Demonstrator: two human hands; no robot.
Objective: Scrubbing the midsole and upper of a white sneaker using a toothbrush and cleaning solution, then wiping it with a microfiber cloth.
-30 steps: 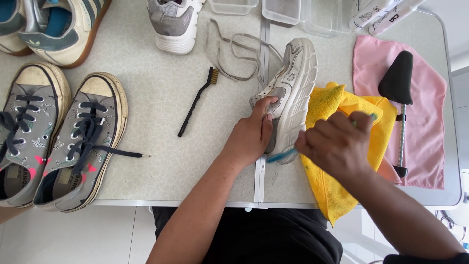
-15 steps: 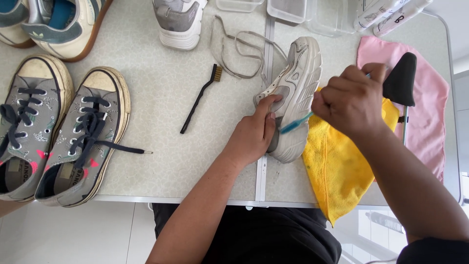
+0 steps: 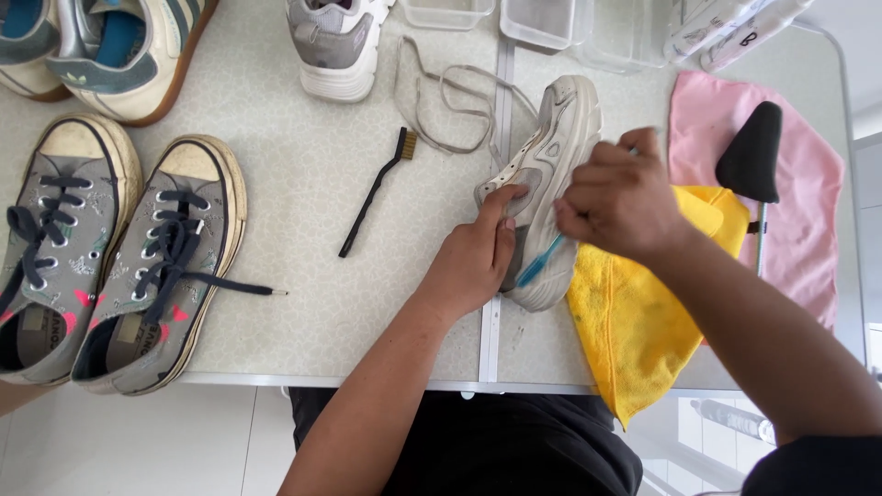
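A grey-white sneaker [image 3: 556,138] lies on its side on the table, partly on a yellow cloth [image 3: 643,321]. My left hand [image 3: 473,262] presses on the sneaker's upper and holds it steady. My right hand [image 3: 620,197] is closed around a small brush with a blue handle [image 3: 539,261], whose head is hidden against the shoe under my fingers. The handle's end sticks out below my fist, over the sneaker's sole.
A thin black brush [image 3: 375,191] and loose grey laces [image 3: 450,101] lie left of the sneaker. A grey canvas pair [image 3: 110,257] sits at the left, other shoes at the top. A pink cloth [image 3: 799,211] with a black shoe tree [image 3: 751,156] lies at the right, clear tubs [image 3: 542,18] behind.
My right hand rose from the yellow cloth to the far right, then came back left onto the sneaker's side with the blue brush. The left hand kept its hold.
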